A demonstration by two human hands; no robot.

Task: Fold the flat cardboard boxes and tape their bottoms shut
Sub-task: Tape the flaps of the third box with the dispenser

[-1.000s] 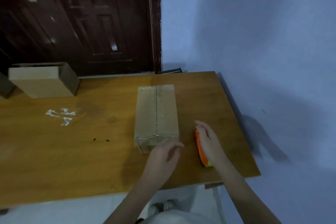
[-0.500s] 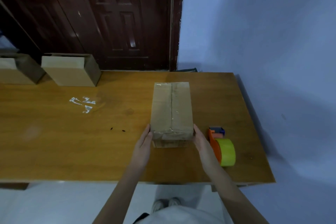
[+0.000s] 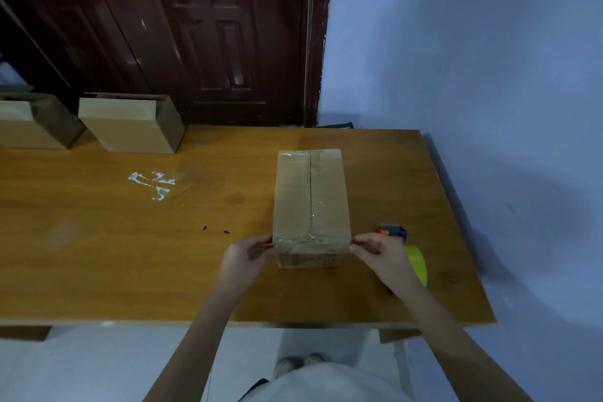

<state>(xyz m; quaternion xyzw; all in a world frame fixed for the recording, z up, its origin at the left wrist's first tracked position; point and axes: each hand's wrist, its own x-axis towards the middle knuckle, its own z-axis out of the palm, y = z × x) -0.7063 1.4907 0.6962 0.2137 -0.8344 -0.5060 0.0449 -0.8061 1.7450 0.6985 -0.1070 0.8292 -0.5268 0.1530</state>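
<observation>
A folded cardboard box (image 3: 311,199) stands on the wooden table (image 3: 114,254) with its taped seam facing up; clear tape runs along the seam and over the near edge. My left hand (image 3: 248,254) grips the box's near left corner with curled fingers. My right hand (image 3: 381,254) grips the near right corner the same way. A tape dispenser (image 3: 414,258) with an orange and blue body and a yellow-green roll lies on the table just behind my right hand, partly hidden by it.
Two other folded cardboard boxes (image 3: 130,122) (image 3: 32,121) stand at the table's far left edge. Scraps of clear tape (image 3: 153,183) stick to the tabletop left of centre. A dark wooden door (image 3: 212,33) is behind the table; a blue wall (image 3: 473,59) runs along the right.
My right hand left the tape dispenser on the table and both hands came to the box's near corners. Their fingers have now curled onto those corners.
</observation>
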